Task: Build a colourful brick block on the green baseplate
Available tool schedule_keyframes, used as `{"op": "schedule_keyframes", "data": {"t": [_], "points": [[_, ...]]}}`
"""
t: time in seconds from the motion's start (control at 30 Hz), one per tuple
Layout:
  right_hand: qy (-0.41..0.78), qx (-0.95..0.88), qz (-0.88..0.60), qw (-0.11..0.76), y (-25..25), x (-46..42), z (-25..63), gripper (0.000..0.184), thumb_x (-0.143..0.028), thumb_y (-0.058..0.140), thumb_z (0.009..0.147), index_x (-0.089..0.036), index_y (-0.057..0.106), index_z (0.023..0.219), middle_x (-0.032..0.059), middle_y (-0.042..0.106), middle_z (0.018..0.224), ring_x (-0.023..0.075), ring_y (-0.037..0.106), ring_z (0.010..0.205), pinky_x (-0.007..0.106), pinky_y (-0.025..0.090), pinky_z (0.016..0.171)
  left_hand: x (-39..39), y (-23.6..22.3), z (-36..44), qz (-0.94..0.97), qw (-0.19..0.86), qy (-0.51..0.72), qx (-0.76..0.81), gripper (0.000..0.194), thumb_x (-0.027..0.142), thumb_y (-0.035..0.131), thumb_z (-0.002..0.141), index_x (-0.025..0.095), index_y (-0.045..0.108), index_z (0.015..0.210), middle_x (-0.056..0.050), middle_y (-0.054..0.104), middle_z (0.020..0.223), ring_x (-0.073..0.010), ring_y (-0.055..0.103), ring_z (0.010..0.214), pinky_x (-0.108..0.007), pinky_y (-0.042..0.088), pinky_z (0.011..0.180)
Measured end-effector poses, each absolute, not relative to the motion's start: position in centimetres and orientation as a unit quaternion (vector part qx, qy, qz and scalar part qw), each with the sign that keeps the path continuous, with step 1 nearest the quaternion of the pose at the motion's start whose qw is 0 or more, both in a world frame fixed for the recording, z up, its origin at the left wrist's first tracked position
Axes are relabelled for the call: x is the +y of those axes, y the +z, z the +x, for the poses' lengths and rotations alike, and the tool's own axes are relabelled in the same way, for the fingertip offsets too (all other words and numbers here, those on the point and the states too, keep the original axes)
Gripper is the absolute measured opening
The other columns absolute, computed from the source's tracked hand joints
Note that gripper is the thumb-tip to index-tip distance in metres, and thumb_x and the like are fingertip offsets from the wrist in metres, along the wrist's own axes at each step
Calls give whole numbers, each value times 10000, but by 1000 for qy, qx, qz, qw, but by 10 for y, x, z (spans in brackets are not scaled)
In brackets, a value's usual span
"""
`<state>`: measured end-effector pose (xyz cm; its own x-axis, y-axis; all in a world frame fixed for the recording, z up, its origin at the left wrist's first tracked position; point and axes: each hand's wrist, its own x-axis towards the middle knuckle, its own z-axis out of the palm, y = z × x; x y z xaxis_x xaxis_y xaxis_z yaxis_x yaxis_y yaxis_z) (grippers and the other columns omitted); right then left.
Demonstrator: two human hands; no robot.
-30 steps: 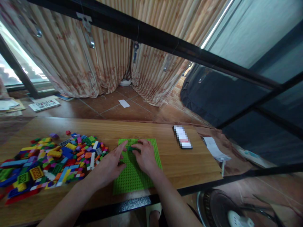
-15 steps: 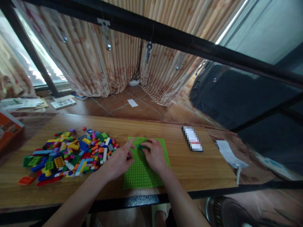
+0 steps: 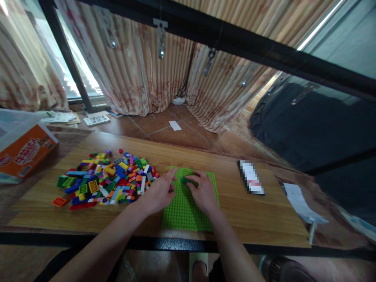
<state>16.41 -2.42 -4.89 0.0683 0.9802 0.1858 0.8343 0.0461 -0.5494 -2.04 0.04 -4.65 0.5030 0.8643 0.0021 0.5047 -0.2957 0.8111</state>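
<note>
While the right hand point(image 3: 202, 191) clamps 1 dark green brick point(image 3: 184, 179) near the far edge of the baseplate point(image 3: 188, 217), the left hand point(image 3: 160, 193), fingers apart, overlaps its left edge.

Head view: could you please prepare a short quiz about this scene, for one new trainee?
1. True or false: the phone lies on the wooden table, apart from the green baseplate.
2. Which hand has its fingers on the dark green brick?
3. The pile of mixed bricks lies: A) right of the baseplate; B) left of the baseplate; C) on the baseplate.

Key: 1. True. 2. The right hand. 3. B.
</note>
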Motion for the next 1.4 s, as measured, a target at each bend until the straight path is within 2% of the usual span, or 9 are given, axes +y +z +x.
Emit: {"op": "schedule_keyframes", "data": {"t": [0.77, 0.93, 1.17, 1.4], "points": [[135, -690, -664, 255, -49, -23, 169, 222, -155, 642, 818, -245, 762, 981, 84, 607, 1181, 250, 523, 1134, 415, 410, 1001, -1, -41, -19, 786, 379, 204, 444, 697, 11, 510, 734, 94, 355, 1408, -129, 582, 1177, -140, 626, 794, -330, 542, 820], [131, -691, -665, 254, -50, -24, 165, 215, -159, 639, 822, -245, 762, 975, 83, 614, 1166, 257, 527, 1114, 415, 426, 972, -2, -39, -19, 802, 360, 196, 435, 668, 14, 497, 752, 103, 386, 1404, -126, 566, 1180, -143, 619, 781, -346, 536, 839], [139, -682, -674, 248, -45, -24, 159, 214, -135, 635, 821, -239, 763, 958, 90, 631, 1154, 270, 535, 1109, 434, 426, 966, -5, -41, -18, 842, 304, 197, 400, 554, 34, 460, 811, 147, 486, 1353, -110, 549, 1186, -198, 584, 1039, -357, 476, 981], [129, -693, -663, 250, -45, -23, 166, 208, -149, 643, 830, -220, 759, 987, 91, 631, 1157, 255, 536, 1102, 398, 431, 966, -5, -37, -16, 838, 305, 183, 413, 546, 28, 463, 811, 109, 486, 1350, -126, 554, 1179, -207, 589, 1033, -361, 483, 980]]}}
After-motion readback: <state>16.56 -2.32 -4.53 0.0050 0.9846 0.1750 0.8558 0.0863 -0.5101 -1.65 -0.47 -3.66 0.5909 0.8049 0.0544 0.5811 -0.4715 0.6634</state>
